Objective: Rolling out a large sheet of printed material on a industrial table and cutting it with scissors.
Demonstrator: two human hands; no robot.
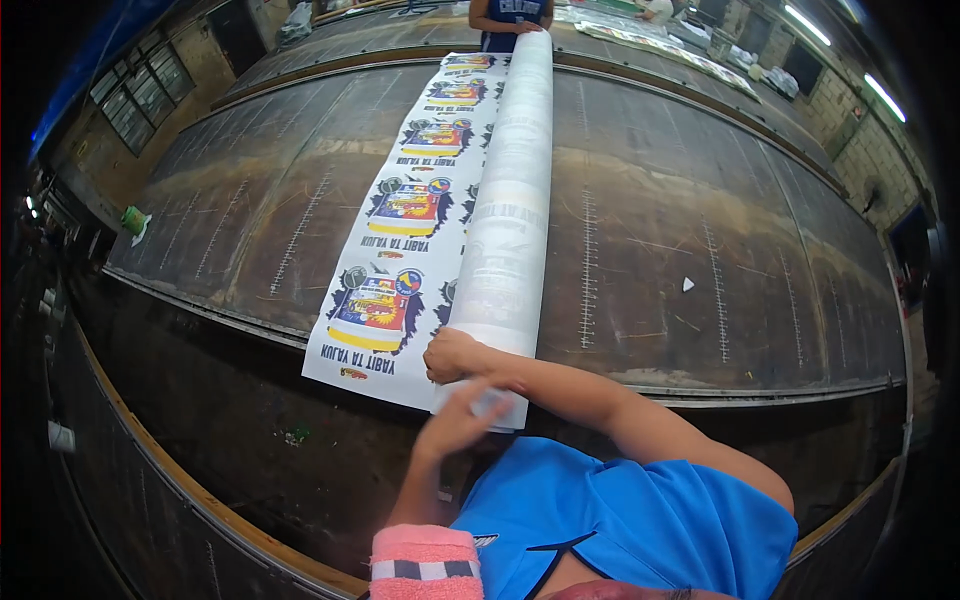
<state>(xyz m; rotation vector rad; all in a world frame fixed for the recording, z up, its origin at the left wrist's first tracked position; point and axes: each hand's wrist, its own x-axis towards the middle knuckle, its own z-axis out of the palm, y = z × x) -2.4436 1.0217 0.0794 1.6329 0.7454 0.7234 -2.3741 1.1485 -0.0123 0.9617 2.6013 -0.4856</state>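
Observation:
A long white sheet [335, 350] with repeated colourful prints lies lengthwise over a dark table. Its right side is turned over into a long pale roll or fold [510, 230], the prints showing faintly through. My right hand [455, 356] is closed at the left edge of this roll, near its close end, with the fingertips hidden underneath. Just below it, my left hand [462, 418] is at the roll's near end; motion smears its fingers, so their grip is unclear. At the far end, a person in a dark blue top has a hand [528, 27] on the roll.
The dark table [640, 270] has rows of stitch-like marks and a small white scrap [688, 285] to the right. A green roll-shaped object [133, 220] is at its left end. Another long table [300, 65] stands behind. A pink towel [425, 560] hangs close below.

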